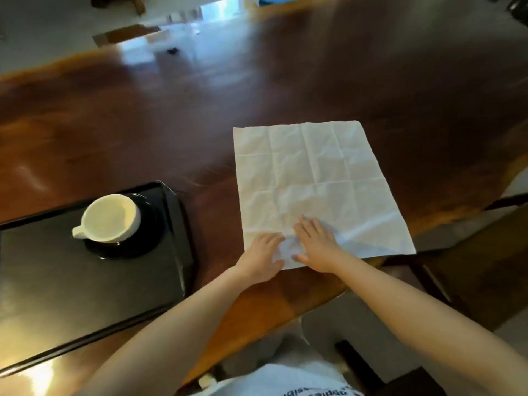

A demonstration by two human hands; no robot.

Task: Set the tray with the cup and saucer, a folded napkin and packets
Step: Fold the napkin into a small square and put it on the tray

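Head view, looking down at a dark, glossy wooden bench (285, 90).

Napkin (317, 184): white, fully unfolded, lying flat on the bench to the right of the tray. Crease lines divide it into a grid. Its near right corner reaches the bench's near edge.

Left hand (261, 257): palm down, fingers extended and lying close together, resting on the near left corner of the napkin. Nothing pinched.

Right hand (315, 244): palm down, fingers stretched forward and slightly fanned, pressed flat on the napkin's near edge just beside the left hand. Thumb points toward the left hand. Nothing gripped. The paper between the two hands looks rumpled.

Tray (57, 284): black, rectangular, raised rim, on the bench at left, apart from the napkin.

Saucer (143, 241): black, round, on the tray toward its far right corner.

Cup (110, 218): white, upright on the saucer, handle pointing left and toward the camera. Inside looks empty.

Packets: cannot locate any in this view.
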